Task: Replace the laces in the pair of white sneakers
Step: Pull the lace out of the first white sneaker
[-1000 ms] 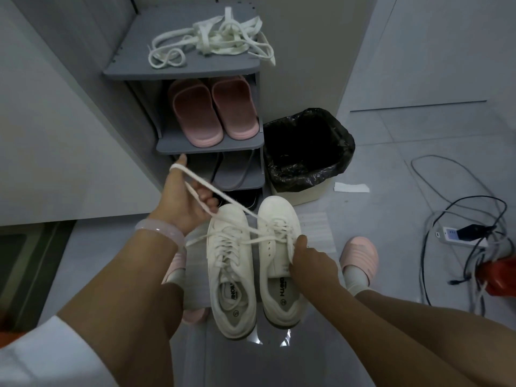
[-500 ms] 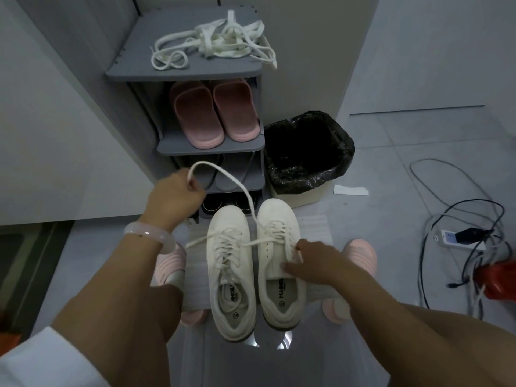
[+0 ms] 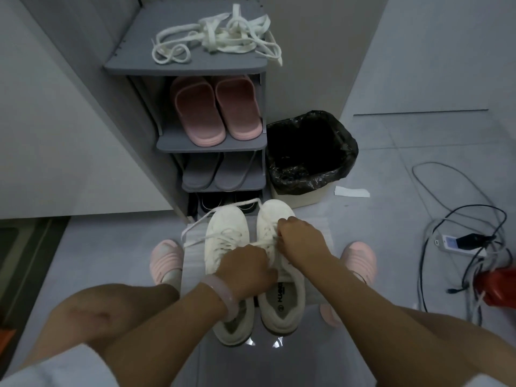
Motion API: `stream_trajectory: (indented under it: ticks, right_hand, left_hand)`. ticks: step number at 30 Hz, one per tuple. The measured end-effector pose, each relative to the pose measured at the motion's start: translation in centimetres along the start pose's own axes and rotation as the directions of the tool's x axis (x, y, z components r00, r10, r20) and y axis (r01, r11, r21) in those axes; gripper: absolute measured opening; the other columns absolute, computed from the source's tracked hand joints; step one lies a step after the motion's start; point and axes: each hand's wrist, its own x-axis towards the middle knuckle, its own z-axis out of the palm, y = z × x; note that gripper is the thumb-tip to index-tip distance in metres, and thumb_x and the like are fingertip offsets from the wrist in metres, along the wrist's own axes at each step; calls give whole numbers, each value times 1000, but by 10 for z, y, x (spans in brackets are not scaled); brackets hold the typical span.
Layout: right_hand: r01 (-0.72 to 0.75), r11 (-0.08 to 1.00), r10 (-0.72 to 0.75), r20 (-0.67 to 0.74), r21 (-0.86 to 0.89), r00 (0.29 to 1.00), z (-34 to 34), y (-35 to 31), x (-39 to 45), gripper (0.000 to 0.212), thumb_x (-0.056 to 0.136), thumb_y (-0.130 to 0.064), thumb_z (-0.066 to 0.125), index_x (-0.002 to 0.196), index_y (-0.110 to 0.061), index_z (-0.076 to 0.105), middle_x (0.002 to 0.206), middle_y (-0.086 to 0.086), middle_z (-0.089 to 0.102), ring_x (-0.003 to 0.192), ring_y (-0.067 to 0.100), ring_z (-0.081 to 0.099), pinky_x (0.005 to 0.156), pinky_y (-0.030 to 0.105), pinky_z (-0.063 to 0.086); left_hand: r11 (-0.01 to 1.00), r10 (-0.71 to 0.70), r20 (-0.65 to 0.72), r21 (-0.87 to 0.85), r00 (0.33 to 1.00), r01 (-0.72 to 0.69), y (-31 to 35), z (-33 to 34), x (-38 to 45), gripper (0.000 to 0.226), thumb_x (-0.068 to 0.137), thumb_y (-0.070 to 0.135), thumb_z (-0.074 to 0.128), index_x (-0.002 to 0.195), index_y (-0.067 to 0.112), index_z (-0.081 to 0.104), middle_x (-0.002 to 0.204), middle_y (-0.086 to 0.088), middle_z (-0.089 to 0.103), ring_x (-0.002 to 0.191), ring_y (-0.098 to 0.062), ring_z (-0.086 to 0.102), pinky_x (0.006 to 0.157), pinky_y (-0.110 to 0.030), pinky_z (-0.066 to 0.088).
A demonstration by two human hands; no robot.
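Note:
Two white sneakers stand side by side on a white sheet [image 3: 321,224] on the floor, the left sneaker [image 3: 226,227] and the right sneaker [image 3: 282,303]. A loose white lace [image 3: 195,227] loops from the toes out to the left and back across the left sneaker toward my hands. My left hand [image 3: 245,269] reaches over the left sneaker, its fingers curled on the lace at the right sneaker's inner edge. My right hand [image 3: 301,244] pinches the lacing on the front of the right sneaker. A pile of white laces [image 3: 217,37] lies on top of the grey shoe rack [image 3: 184,65].
The rack holds pink slippers [image 3: 212,107] and grey slippers below them. A bin with a black bag [image 3: 310,152] stands right of the rack. Cables and a power strip [image 3: 460,241] lie on the floor at the right. My feet in pink slippers flank the sheet.
My left hand came down from holding the lace high at the left and now lies over the sneakers. My right hand moved forward onto the right sneaker's lacing. The lace dropped slack.

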Motion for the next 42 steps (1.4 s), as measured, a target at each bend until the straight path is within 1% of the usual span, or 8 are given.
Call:
stream_trajectory:
  ticks: [5, 14, 24, 27, 32, 35, 39, 42]
  right_hand:
    - [-16, 995, 17, 6, -96, 1000, 3, -14, 3, 29, 93, -2, 39, 120, -3, 49, 122, 15, 52, 113, 30, 52, 86, 35, 45]
    - [-46, 999, 46, 48, -6, 998, 2, -1, 1, 19, 90, -4, 45, 107, -4, 53, 111, 14, 58, 101, 30, 58, 72, 30, 40]
    - [-175, 693, 143, 105, 699, 984, -3, 6, 7, 12, 81, -5, 57, 87, -12, 49, 78, -3, 49, 74, 15, 49, 54, 20, 36]
    - [-195, 785, 92, 201, 588, 975, -5, 13, 7, 26, 83, -10, 58, 105, -9, 45, 95, 5, 52, 80, 18, 51, 57, 23, 37]
    - [-229, 938, 287, -210, 262, 935, -5, 38, 2, 19, 85, -1, 46, 102, -8, 43, 97, 14, 57, 84, 32, 56, 66, 31, 35]
    - [-358, 735, 525, -150, 576, 838, -15, 64, 3, 16, 88, -5, 53, 103, -4, 47, 98, 18, 58, 84, 33, 57, 71, 36, 44]
    - [-377, -105, 370, 388, 920, 844, -26, 51, -2, 15, 95, -4, 45, 84, -6, 55, 65, 10, 56, 50, 16, 60, 63, 35, 56]
    - [-362, 173, 288, 304, 916, 908, -22, 42, -3, 28, 89, 6, 32, 83, -8, 56, 52, 4, 44, 39, 13, 43, 50, 25, 48]
  left_hand:
    - [999, -43, -163, 16, 986, 46, -2, 13, 7, 28, 91, 35, 44, 99, 11, 57, 101, -7, 63, 91, -24, 61, 68, -26, 36]
    - [966, -102, 68, -231, 993, 115, -5, 9, 10, 32, 97, 23, 35, 122, 3, 42, 125, -15, 50, 108, -27, 52, 85, -30, 40]
    - [986, -122, 87, -108, 989, 131, -3, 7, 9, 31, 98, 18, 33, 125, 4, 39, 124, -13, 52, 109, -27, 53, 81, -30, 39]
    - [964, -155, 95, -205, 983, 172, -5, 6, 9, 32, 98, 18, 35, 125, 2, 37, 119, -16, 55, 103, -29, 56, 80, -32, 42]
    - [936, -152, 111, -302, 982, 179, -10, 4, 10, 30, 96, 14, 36, 123, -1, 37, 109, -18, 57, 79, -23, 50, 61, -28, 38]
    - [932, -129, 125, -322, 984, 163, -12, 5, 10, 25, 96, 15, 37, 116, 0, 39, 83, -6, 51, 66, -19, 49, 56, -29, 38]
    - [937, -114, 134, -315, 984, 151, -12, 5, 11, 21, 96, 16, 37, 110, 1, 40, 71, 1, 39, 58, -11, 39, 50, -23, 31]
    - [942, -118, 130, -298, 984, 152, -11, 5, 10, 22, 96, 17, 38, 112, 1, 39, 74, -2, 45, 63, -16, 45, 52, -26, 33]
